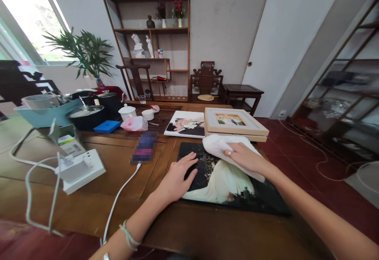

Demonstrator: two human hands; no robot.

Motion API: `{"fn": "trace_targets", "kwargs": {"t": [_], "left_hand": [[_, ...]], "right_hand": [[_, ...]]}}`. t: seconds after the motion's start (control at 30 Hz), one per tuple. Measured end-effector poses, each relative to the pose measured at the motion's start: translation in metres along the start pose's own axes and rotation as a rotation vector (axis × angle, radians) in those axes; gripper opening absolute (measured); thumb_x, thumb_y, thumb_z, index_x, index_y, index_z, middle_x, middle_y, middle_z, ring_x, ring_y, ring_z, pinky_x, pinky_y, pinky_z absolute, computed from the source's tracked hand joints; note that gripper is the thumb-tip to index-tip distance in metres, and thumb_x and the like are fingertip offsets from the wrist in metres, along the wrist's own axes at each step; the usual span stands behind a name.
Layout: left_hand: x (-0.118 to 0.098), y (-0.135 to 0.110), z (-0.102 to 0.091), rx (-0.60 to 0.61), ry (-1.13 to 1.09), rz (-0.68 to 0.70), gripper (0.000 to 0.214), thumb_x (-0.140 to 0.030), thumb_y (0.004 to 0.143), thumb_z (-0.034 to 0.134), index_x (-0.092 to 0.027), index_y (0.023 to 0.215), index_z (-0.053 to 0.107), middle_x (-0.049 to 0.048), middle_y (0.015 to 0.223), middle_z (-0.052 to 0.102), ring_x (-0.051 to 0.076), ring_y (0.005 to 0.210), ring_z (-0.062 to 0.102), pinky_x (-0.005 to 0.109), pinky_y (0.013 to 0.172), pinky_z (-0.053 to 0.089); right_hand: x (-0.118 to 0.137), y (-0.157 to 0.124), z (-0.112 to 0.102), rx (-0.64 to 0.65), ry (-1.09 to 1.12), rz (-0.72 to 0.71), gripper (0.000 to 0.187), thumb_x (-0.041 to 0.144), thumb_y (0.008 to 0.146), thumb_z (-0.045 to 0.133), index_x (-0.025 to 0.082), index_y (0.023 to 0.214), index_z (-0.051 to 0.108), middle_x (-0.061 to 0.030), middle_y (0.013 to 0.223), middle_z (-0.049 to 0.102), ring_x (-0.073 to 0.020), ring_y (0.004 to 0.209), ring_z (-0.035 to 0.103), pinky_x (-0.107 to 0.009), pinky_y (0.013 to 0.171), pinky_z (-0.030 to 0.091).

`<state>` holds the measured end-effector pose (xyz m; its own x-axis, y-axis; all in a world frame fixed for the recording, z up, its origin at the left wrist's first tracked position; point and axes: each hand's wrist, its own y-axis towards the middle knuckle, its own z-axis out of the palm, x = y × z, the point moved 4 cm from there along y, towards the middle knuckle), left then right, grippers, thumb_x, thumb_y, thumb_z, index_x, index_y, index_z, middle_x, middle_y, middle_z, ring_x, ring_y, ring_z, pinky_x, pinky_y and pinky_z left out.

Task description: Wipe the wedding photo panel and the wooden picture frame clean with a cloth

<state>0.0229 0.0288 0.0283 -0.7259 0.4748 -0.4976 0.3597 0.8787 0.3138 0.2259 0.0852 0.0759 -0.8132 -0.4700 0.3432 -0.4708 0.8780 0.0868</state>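
Near the right-hand end of the wooden table (pixel 192 224), you have a dark picture panel (pixel 231 183) lying flat in front of you. Your left hand (pixel 179 177) rests open on its left side, fingers spread and gripping nothing, while your right hand (pixel 244 157) grasps a white cloth (pixel 214 145) against the panel's upper right part. Just behind the cloth you have a shallow pale wooden box frame (pixel 260 131) with a small photo (pixel 230 119) set in its white mount; a white-edged picture (pixel 186 125) lies beside it, to the left. At the far left, your blue tub (pixel 32 117) holds a round pale bowl (pixel 41 101) and other items too jumbled to make out. Next to the tub, a black pan (pixel 84 122) wears a glass lid, and a lidded black pot (pixel 109 104) stands behind it. Your white lidded bowl (pixel 127 112) is closed, so you cannot see inside; to its right sits a small white cup (pixel 148 115), and a clear cup (pixel 142 99) stands farther back. Nearer you, at left, a small carton (pixel 69 143) has its flap raised beside a white box (pixel 94 161). On the back shelf (pixel 151 31), slim white vases (pixel 180 23) hold dried and red stems.
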Motion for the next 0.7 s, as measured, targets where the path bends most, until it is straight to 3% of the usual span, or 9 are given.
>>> {"fn": "trace_targets", "kwargs": {"t": [0.13,0.23,0.33,0.47,0.57,0.7], "left_hand": [[0.000,0.000,0.000,-0.012,-0.005,0.002,0.033,-0.025,0.087,0.045,-0.019,0.119,0.055,0.0082,0.135,0.048,0.021,0.128,0.040,0.043,0.104,0.035],[0.000,0.000,0.000,-0.017,-0.002,0.000,0.033,-0.025,0.087,0.045,-0.019,0.118,0.056,0.0082,0.134,0.048,0.021,0.127,0.040,0.043,0.104,0.035],[0.000,0.002,0.001,-0.019,0.011,-0.001,0.033,-0.025,0.087,0.044,-0.018,0.118,0.056,0.0089,0.134,0.049,0.021,0.127,0.040,0.043,0.104,0.035],[0.000,0.002,0.002,-0.021,0.009,0.012,0.033,-0.025,0.087,0.044,-0.017,0.118,0.056,0.0097,0.133,0.049,0.021,0.127,0.041,0.043,0.104,0.035],[0.000,0.001,0.001,-0.030,0.002,0.025,0.033,-0.025,0.087,0.045,-0.017,0.117,0.056,0.0096,0.133,0.049,0.021,0.127,0.041,0.042,0.104,0.035],[-0.001,0.001,0.000,-0.027,0.006,0.025,0.033,-0.025,0.086,0.046,-0.017,0.117,0.056,0.0095,0.134,0.049,0.021,0.126,0.042,0.041,0.104,0.035]], "right_hand": [[-0.043,-0.037,0.005,-0.075,-0.078,0.097,0.030,0.024,0.084,0.032,0.012,0.091,0.059,-0.0191,0.108,0.062,-0.0353,0.109,0.050,-0.049,0.088,0.038],[-0.051,-0.069,0.012,-0.134,-0.161,0.013,0.024,0.023,0.082,0.038,0.013,0.082,0.060,-0.0209,0.129,0.048,-0.0357,0.123,0.037,-0.053,0.099,0.030],[-0.025,-0.104,0.022,-0.162,-0.197,-0.138,0.017,0.019,0.079,0.043,0.017,0.072,0.059,-0.0153,0.140,0.037,-0.0313,0.129,0.030,-0.055,0.105,0.021],[0.028,-0.136,0.033,-0.089,-0.163,-0.298,0.012,0.016,0.072,0.050,0.020,0.067,0.059,-0.0078,0.143,0.033,-0.0303,0.133,0.020,-0.058,0.106,0.017],[0.035,-0.130,0.031,-0.049,-0.154,-0.221,0.013,0.016,0.071,0.049,0.019,0.067,0.061,-0.0092,0.141,0.037,-0.0303,0.132,0.026,-0.058,0.105,0.018],[-0.001,-0.090,0.018,-0.065,-0.207,-0.050,0.020,0.021,0.078,0.045,0.016,0.082,0.064,-0.0170,0.134,0.045,-0.0309,0.128,0.033,-0.062,0.103,0.018]]}}
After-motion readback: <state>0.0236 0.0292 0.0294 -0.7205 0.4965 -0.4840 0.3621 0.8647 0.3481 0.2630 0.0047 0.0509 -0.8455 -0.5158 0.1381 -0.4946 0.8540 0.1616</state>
